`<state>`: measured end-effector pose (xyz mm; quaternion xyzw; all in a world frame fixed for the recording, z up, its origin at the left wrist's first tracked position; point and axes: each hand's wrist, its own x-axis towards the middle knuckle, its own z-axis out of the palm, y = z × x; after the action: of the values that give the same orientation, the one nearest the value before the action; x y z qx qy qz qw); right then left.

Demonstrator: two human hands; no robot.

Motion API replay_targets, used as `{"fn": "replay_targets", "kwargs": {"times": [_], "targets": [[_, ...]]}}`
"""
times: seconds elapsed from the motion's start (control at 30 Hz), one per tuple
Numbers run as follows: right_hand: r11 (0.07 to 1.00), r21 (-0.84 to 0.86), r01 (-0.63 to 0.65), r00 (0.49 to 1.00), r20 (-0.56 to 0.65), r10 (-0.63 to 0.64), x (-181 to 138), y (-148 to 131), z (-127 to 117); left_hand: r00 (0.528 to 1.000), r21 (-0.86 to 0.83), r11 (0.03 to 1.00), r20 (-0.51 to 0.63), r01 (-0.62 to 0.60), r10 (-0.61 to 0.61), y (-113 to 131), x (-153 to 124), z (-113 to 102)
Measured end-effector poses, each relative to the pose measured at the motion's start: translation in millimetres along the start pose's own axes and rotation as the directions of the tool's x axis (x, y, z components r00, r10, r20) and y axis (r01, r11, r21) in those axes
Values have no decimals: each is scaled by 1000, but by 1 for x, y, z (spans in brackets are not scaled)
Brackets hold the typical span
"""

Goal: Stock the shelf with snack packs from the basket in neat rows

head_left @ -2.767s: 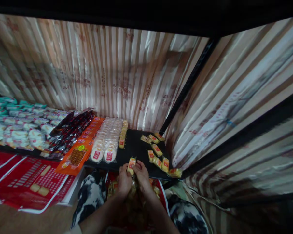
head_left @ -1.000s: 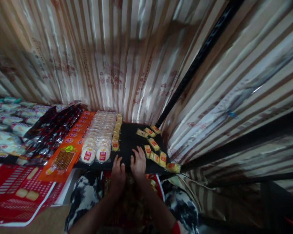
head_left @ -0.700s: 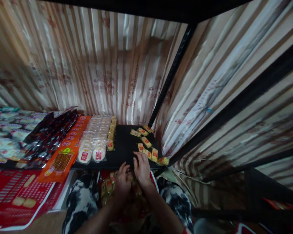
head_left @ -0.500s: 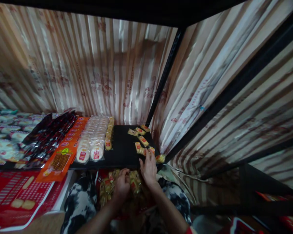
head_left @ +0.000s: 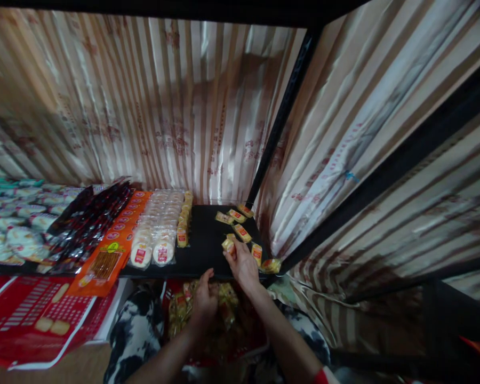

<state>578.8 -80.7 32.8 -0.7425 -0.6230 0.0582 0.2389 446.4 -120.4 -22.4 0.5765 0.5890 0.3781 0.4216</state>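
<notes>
My right hand (head_left: 244, 266) pinches a small yellow wrapped snack packet (head_left: 228, 245) just over the black shelf (head_left: 206, 245). Close by on the shelf's right end lie loose packets of the same kind, among them one packet (head_left: 242, 232) with a red label and another packet (head_left: 256, 254) beside my fingers. Lower down, my left hand (head_left: 205, 301) hovers at the shelf's front edge with its fingers somewhat apart and nothing visible in them. Beneath it, a red bag or box (head_left: 250, 320) on my lap is filled with yellow packets (head_left: 179, 309).
Left of my hands stand a row of yellow packets (head_left: 184, 218), rows of round white wrapped crackers (head_left: 162, 252), an orange snack bag (head_left: 108, 256) and dark shiny packs (head_left: 84, 229). A black post (head_left: 278, 117) rises at the shelf's back right corner, before a striped curtain (head_left: 208, 106).
My right hand has picked up a packet from the shelf and moved it slightly left. The left hand has come up a little from the packets. The whole view has shifted slightly.
</notes>
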Motion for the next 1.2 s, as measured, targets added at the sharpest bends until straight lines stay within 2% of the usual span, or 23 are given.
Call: {"fn": "replay_targets", "kwargs": {"times": [0.17,0.3,0.43,0.5,0.6,0.73,0.9,1.07,1.2], "targets": [[993,114,31,993,109,-43,-5,-32,21,997,-55,998,-59,-43,40,3,17,-9],[961,276,-13,987,157,-32,-2,-53,44,985,-15,999,-166,-50,47,-10,32,-27],[818,558,-140,950,309,-49,6,-70,70,959,48,996,-269,-77,87,-28,49,-50],[771,616,-166,942,331,-62,10,-76,82,952,71,994,-290,-80,97,-33,55,-58],[803,581,-134,961,274,-38,16,-83,93,953,76,993,-284,-87,105,-33,55,-63],[897,437,-65,982,186,-20,24,-87,96,971,74,992,-210,-100,113,-22,46,-64],[955,298,-16,987,154,-32,32,-91,99,981,91,989,-143,-117,129,-20,45,-67],[924,381,-2,989,139,-56,37,-95,109,982,94,985,-116,-141,152,-35,54,-64],[886,463,-37,991,130,-27,38,-95,115,979,121,982,-122,-147,161,-44,56,-58]]}}
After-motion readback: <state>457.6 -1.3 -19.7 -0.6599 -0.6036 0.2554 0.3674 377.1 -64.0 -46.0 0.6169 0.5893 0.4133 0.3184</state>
